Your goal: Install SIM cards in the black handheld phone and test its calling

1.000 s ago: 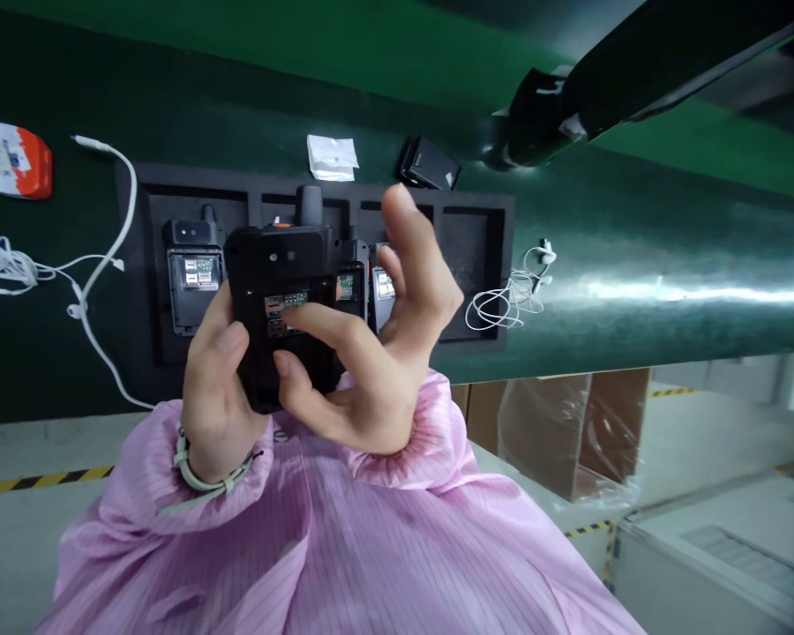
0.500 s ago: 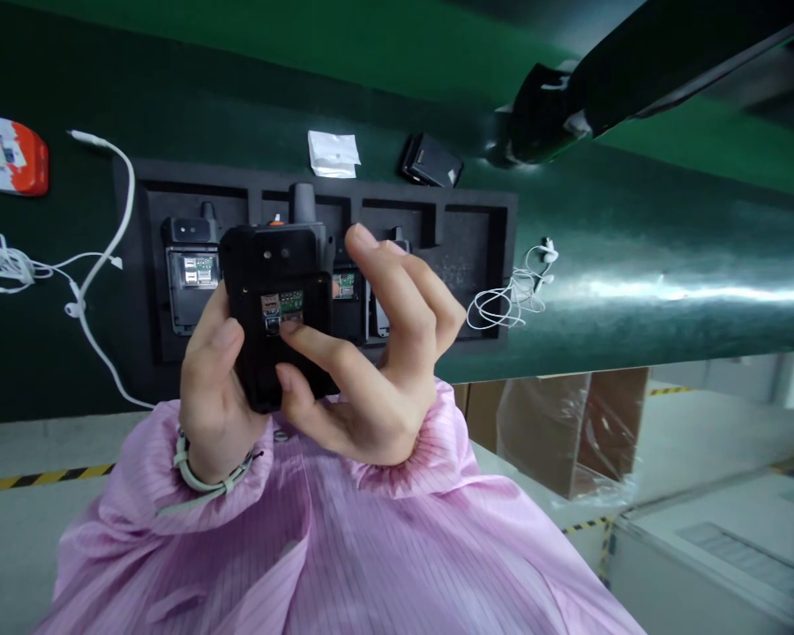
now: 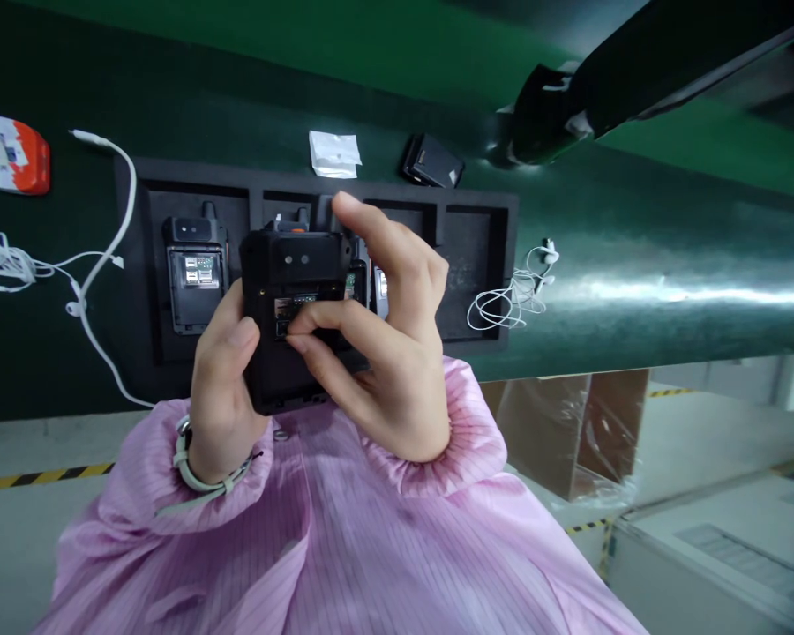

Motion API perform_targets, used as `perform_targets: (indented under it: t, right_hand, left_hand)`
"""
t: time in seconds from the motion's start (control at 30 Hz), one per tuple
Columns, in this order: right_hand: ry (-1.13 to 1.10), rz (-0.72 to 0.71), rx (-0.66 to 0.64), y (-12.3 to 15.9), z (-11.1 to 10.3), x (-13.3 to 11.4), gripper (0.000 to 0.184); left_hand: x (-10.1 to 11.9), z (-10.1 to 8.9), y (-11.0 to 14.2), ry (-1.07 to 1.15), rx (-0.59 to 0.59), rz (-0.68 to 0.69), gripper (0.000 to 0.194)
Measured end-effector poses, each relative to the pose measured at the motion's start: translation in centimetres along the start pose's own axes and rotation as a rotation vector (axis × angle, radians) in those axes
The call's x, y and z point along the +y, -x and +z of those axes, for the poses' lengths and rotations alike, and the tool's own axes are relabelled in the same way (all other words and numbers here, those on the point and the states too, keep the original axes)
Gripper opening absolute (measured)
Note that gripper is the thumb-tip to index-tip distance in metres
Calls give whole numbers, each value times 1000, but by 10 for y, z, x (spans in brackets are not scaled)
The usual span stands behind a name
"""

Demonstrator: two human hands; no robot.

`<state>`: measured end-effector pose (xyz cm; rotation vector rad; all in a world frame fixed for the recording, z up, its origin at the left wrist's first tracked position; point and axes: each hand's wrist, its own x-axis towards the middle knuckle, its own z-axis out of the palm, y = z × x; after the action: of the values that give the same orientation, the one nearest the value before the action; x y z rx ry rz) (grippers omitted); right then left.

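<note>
"Where's the unit right now?"

"In both hands, just above a rectangular black foam tray (image 3: 503, 265). It's a black rubber-cased handheld device (image 3: 297, 260), back facing up, with a small gold-and-green slot bay (image 3: 291, 310) exposed."

"How are the hands set?"

"The left hand (image 3: 221, 379) closes around the device's lower-left side, thumb lying along the edge. The right hand (image 3: 390, 370) reaches across, half curled, with its fingertips (image 3: 297, 344) on the slot bay and one long finger raised past the top edge. Whether those fingertips are pinching anything small, I can't tell."

"What makes this grip work well?"

"Let the left hand stay a firm cradle, so the right fingertips can work the bay with light, even pressure."

"And the tray?"

"It's divided into pockets. The leftmost holds a matching black open-backed device (image 3: 195, 282), and another open-backed device (image 3: 382, 293) shows as a sliver behind the right hand. The held device hides the pocket below it, so I can't tell what's there."
</note>
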<state>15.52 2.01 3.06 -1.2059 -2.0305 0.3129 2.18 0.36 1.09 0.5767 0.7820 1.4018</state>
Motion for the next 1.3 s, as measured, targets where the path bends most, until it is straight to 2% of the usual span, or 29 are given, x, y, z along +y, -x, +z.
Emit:
perform_targets:
  t: [0.2, 0.47, 0.57, 0.67, 0.8, 1.03, 1.3]
  right_hand:
    - [-2, 11, -40, 2, -2, 1, 5]
    - [-118, -47, 4, -1, -1, 7, 6]
    - [-156, -29, 9, -2, -3, 8, 8]
    - [-143, -16, 17, -3, -5, 9, 11]
    - [-71, -72, 5, -4, -3, 8, 7]
    - [-109, 77, -19, -3, -1, 1, 10]
    - [-104, -9, -27, -5, -4, 2, 9]
  left_hand:
    - [2, -1, -1, 0, -60, -17, 37]
    - [4, -1, -2, -10, -72, 0, 38]
    - [6, -1, -2, -31, -53, 2, 34]
    - [7, 0, -2, -47, -42, -23, 31]
    - [6, -1, -3, -51, -74, -2, 35]
    - [3, -3, -3, -71, -84, 2, 35]
    - [5, 1, -3, -62, -5, -5, 32]
